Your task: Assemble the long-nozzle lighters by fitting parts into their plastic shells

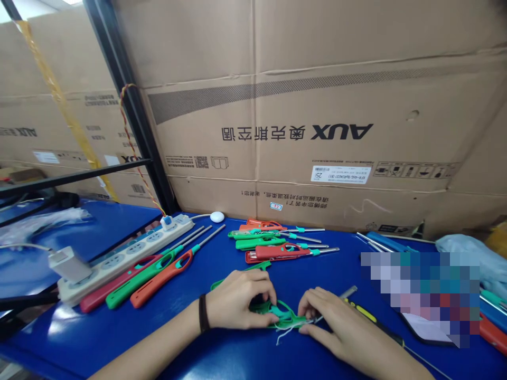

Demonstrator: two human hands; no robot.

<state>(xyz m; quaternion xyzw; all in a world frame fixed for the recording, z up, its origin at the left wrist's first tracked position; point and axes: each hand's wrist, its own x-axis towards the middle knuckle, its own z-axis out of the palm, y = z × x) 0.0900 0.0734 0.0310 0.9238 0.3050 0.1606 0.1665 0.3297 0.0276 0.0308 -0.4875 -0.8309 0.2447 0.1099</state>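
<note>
An open green lighter casing lies low over the blue table between my hands, with a teal trigger piece in it. My left hand pinches the casing at the trigger, thumb and forefinger closed. At its front end, where a metal tube sticks out, my right hand is closed with its fingertips on the casing. A thin white wire hangs loose below. Behind my left hand lies another green casing half, partly hidden. A yellow and black screwdriver is beside my right hand.
Several lighters lie at the back; red, green and orange ones lie left. A power strip holds a white charger. A cardboard box stands behind. Tubes, a plastic bag and a blurred patch are right.
</note>
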